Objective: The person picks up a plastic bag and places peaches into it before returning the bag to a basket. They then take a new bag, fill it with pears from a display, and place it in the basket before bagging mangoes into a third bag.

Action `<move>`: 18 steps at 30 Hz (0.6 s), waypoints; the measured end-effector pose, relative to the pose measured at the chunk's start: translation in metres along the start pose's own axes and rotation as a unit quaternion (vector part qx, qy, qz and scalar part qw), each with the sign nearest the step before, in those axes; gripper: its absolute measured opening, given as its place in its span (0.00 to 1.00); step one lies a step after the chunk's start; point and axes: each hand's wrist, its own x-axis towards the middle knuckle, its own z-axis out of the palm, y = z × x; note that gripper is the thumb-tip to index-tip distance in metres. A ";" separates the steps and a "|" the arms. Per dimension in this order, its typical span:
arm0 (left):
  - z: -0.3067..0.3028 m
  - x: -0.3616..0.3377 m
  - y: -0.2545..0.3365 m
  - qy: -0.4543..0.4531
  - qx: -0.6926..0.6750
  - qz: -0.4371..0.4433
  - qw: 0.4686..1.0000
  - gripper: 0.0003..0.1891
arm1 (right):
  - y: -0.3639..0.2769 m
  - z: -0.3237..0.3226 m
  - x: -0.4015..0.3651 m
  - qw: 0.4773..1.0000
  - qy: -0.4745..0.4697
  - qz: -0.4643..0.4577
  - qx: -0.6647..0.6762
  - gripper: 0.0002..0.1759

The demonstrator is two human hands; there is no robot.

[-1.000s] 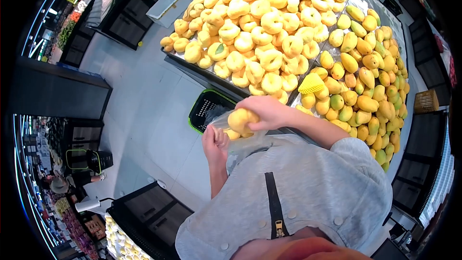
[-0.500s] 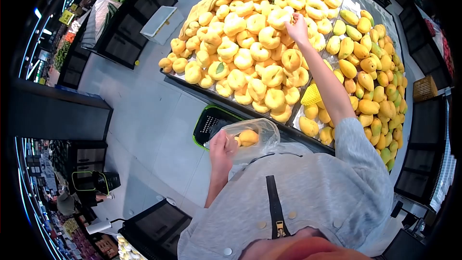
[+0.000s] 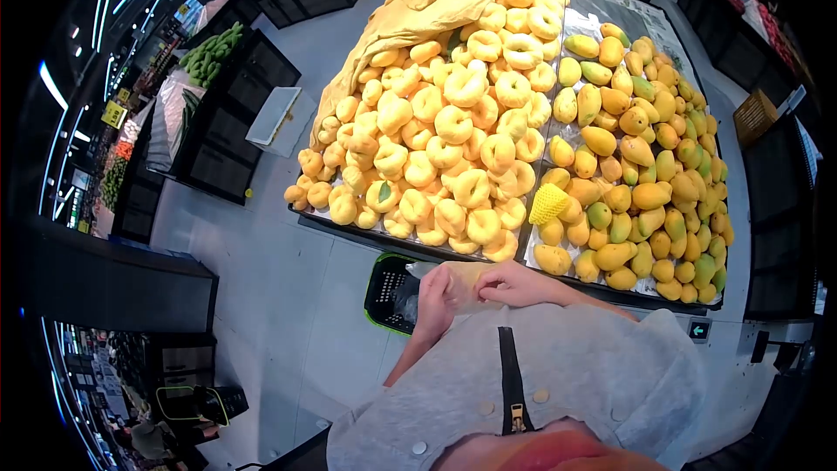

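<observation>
Both hands now meet at the chest: the right hand [image 3: 516, 283], which half a second ago stretched up into the fruit pile, has come back to the clear plastic bag [image 3: 471, 286]. The left hand [image 3: 433, 301] is closed around the bag's side, and the right fingers pinch its top edge. Yellow fruit shows through the bag. Beneath it on the floor sits a green-rimmed black basket [image 3: 375, 288], contents unclear. Ahead lie netted yellow fruit [image 3: 453, 122] and loose mangoes [image 3: 645, 157]

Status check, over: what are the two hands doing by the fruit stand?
Left hand and right hand both grip the plastic bag at chest. Yellow fruit inside. Green basket below; nothing in the way.
</observation>
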 end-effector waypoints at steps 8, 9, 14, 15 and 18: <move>0.033 0.003 -0.002 -0.011 -0.023 0.038 0.999 0.21 | -0.015 0.003 -0.015 0.995 -0.057 -0.074 -0.036 0.12; 0.039 0.002 -0.001 -0.004 -0.020 0.049 0.999 0.22 | -0.014 0.004 -0.015 0.998 -0.037 -0.021 -0.044 0.11; 0.049 0.003 -0.013 -0.037 -0.038 0.079 0.995 0.22 | -0.022 0.007 -0.035 0.991 0.084 -0.053 -0.092 0.08; 0.049 0.003 -0.017 -0.034 -0.025 0.083 0.996 0.22 | -0.026 0.006 -0.041 0.991 0.100 -0.053 -0.068 0.07; 0.052 -0.003 -0.022 -0.017 0.012 0.072 0.997 0.22 | -0.015 0.009 -0.040 0.987 0.137 -0.077 -0.024 0.08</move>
